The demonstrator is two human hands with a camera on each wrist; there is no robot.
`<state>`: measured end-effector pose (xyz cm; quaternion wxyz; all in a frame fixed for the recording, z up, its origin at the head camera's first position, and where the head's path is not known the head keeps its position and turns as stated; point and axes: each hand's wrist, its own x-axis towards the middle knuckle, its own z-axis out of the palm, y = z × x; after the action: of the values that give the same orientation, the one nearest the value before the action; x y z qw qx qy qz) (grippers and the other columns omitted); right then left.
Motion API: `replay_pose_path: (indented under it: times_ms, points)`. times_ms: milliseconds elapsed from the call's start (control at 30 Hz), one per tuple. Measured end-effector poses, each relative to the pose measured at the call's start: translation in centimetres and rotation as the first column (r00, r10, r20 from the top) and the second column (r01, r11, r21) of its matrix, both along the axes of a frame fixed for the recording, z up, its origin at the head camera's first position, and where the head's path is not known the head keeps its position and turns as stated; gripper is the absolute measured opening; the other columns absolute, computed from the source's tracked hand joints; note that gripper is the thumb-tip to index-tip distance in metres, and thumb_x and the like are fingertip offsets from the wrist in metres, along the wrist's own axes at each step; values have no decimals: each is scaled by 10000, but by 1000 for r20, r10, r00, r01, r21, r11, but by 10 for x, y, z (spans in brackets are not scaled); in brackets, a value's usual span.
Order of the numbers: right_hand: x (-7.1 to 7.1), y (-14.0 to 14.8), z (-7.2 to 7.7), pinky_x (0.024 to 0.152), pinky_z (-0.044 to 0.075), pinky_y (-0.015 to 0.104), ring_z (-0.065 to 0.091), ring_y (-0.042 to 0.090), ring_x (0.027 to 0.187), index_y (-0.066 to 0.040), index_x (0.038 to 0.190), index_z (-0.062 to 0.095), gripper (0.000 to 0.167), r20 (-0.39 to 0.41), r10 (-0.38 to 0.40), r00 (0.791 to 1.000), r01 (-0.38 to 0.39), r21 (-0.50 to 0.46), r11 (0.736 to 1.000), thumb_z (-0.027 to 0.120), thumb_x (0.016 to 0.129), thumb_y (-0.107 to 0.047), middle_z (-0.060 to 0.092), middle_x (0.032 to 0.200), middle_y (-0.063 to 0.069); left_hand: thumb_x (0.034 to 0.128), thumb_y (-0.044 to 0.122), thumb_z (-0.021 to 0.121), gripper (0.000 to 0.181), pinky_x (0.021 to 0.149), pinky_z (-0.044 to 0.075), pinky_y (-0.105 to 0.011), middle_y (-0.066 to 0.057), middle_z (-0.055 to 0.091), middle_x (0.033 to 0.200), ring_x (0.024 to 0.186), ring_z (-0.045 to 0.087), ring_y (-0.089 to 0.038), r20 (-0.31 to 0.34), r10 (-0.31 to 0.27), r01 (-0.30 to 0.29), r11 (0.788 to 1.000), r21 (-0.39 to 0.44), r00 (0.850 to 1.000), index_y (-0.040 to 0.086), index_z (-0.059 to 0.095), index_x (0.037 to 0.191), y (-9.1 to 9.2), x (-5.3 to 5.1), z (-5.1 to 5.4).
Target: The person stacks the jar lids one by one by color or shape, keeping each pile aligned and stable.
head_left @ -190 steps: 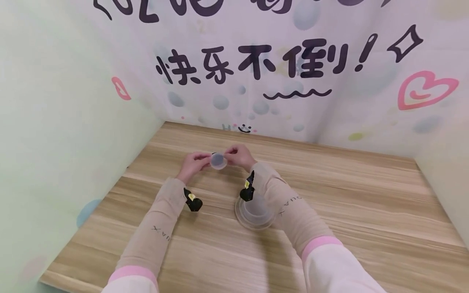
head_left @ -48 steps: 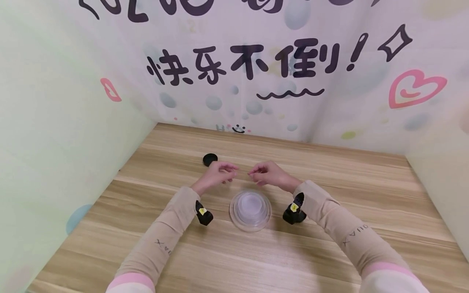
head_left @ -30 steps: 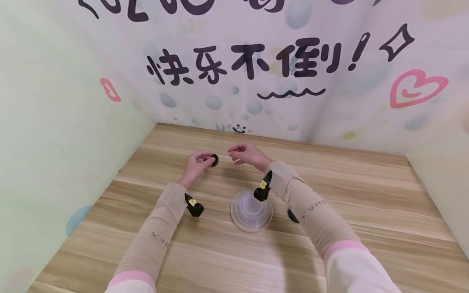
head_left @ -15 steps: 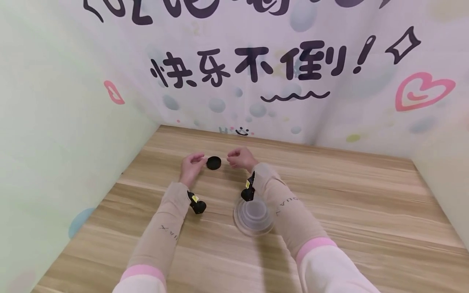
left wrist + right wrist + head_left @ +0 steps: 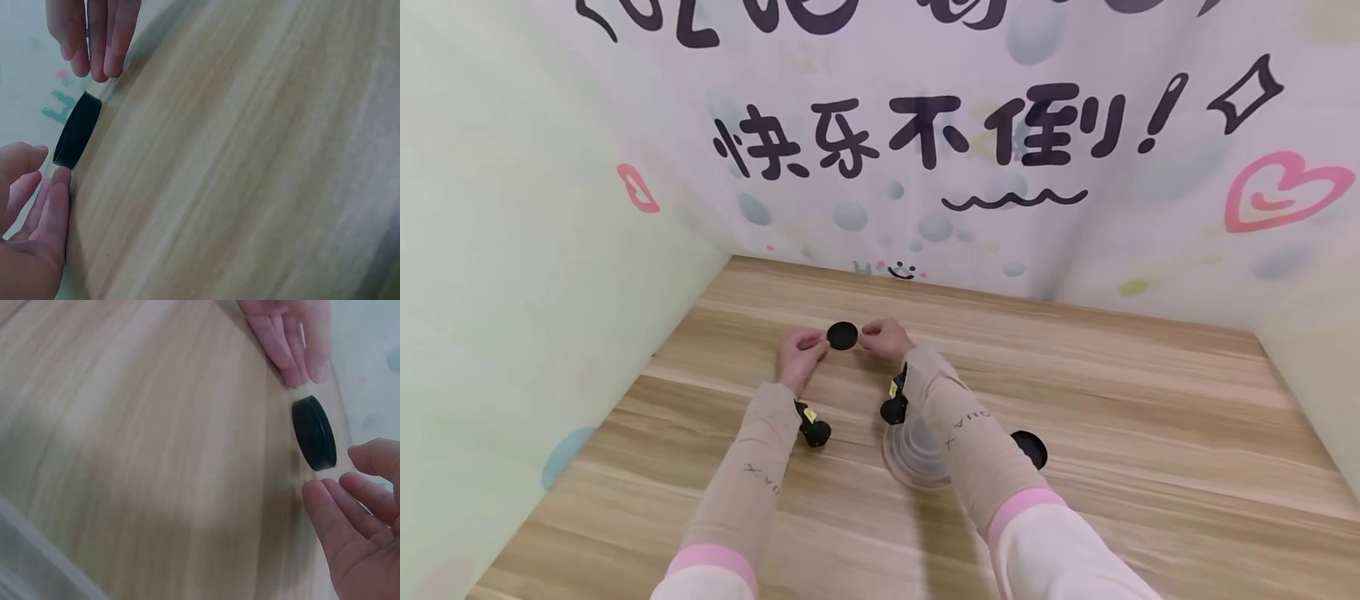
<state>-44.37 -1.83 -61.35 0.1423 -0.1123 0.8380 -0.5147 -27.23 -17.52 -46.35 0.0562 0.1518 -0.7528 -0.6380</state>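
Note:
A shallow black round lid-like disc (image 5: 842,336) with a raised rim lies near the back of the table, between my two hands. My left hand (image 5: 800,358) is on its left side, fingertips close to the rim. On the opposite side my right hand (image 5: 886,339) has its fingertips near the rim. In the right wrist view, small gaps show between the disc (image 5: 314,433) and the fingers of both hands. The left wrist view has the left fingertips at or almost at the disc's edge (image 5: 78,131); contact is unclear. Neither hand's fingers are curled round it.
Clear round plastic pieces (image 5: 913,467), stacked in tiers, stand under my right forearm, which partly covers them. A second black round disc (image 5: 1030,448) lies just right of that forearm. The wooden table (image 5: 1150,400) meets a printed cloth wall (image 5: 880,225) at the back.
Earlier both hands held a small clear cup; later they parted with nothing in them. The left hand reached the black disc, and over the last half second both hands have closed in on it.

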Motion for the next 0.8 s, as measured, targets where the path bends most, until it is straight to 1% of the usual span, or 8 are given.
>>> replay_pose_path:
  times_ms: [67, 100, 200, 300, 400, 500, 633, 800]
  points:
    - [-27, -1, -40, 573, 508, 250, 623, 132, 690, -86, 1085, 604, 479, -12, 17, 1000, -18, -32, 999, 715, 713, -368, 635, 924, 31, 775, 18, 639, 315, 759, 462, -219, -202, 590, 1052, 950, 555, -226, -1, -6, 6, 1000, 5, 1000, -46, 584, 1078, 2, 0, -1]
    - [-36, -2, -54, 588, 510, 252, 620, 125, 715, -103, 1096, 600, 508, -1, 17, 1000, -17, -37, 999, 728, 694, -385, 629, 943, 21, 778, 19, 636, 319, 787, 458, -238, -202, 584, 1067, 972, 548, -234, 3, -10, 10, 1000, 6, 1000, -46, 579, 1085, 3, 0, -1]
    - [-43, -6, -65, 599, 511, 256, 614, 140, 783, -72, 1148, 568, 549, -6, 13, 1000, -14, -44, 999, 733, 699, -341, 623, 988, 62, 781, 5, 628, 337, 858, 433, -296, -218, 562, 1108, 1029, 526, -260, -6, -26, 26, 999, 19, 1000, -62, 560, 1104, 6, -1, 0]
    - [-24, -7, -39, 649, 511, 271, 594, 168, 884, -28, 1214, 509, 541, 14, 13, 1000, -12, -30, 999, 698, 750, -232, 598, 1068, 112, 781, 8, 631, 346, 882, 420, -310, -208, 559, 1123, 1045, 523, -260, -7, -50, 50, 999, 7, 999, -54, 557, 1113, 9, -1, -1]
    - [3, -2, 3, 682, 504, 263, 581, 164, 917, -5, 1227, 486, 531, 32, 37, 999, -36, -37, 999, 684, 763, -173, 588, 1091, 118, 778, 4, 631, 349, 875, 428, -311, -203, 567, 1113, 1029, 541, -265, -17, -86, 86, 996, -23, 996, -53, 557, 1115, 12, 1, -1]
    - [25, 4, 34, 687, 497, 245, 580, 145, 902, 2, 1217, 491, 526, 39, 79, 996, -78, -36, 996, 685, 761, -174, 594, 1080, 105, 777, -5, 626, 349, 857, 443, -314, -211, 573, 1098, 1008, 554, -278, -34, -117, 115, 992, -47, 993, -62, 555, 1114, 14, 2, -2]
    - [30, 11, 47, 679, 496, 252, 584, 152, 855, -6, 1177, 527, 453, 54, 137, 989, -138, 16, 990, 656, 781, -182, 600, 1050, 94, 768, -16, 628, 339, 834, 457, -321, -218, 584, 1068, 982, 566, -287, -52, -127, 124, 991, -54, 991, -64, 566, 1099, 16, 4, -2]
    - [27, 24, 54, 594, 503, 256, 590, 159, 735, -13, 1038, 616, 292, 80, 209, 975, -213, 36, 976, 598, 759, -101, 624, 919, 91, 762, 37, 655, 334, 831, 438, -308, -178, 614, 1016, 952, 571, -251, -12, -128, 126, 985, -115, 992, -27, 594, 1084, 20, 5, -1]
